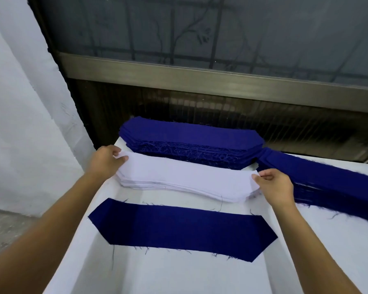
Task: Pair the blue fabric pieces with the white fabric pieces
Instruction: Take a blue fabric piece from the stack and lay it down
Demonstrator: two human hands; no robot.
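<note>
On white stack [185, 179], both hands.

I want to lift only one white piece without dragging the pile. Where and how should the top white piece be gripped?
Probably pinch the top white piece at its two tapered ends, coming in from the outer sides, as the left hand and right hand do. It is long and limp, and its layered edges separate there.

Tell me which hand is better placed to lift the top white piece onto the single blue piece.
Neither alone: left hand and right hand each pinch one end of the top piece on the white stack. Both together, probably, toward the single blue piece.
</note>
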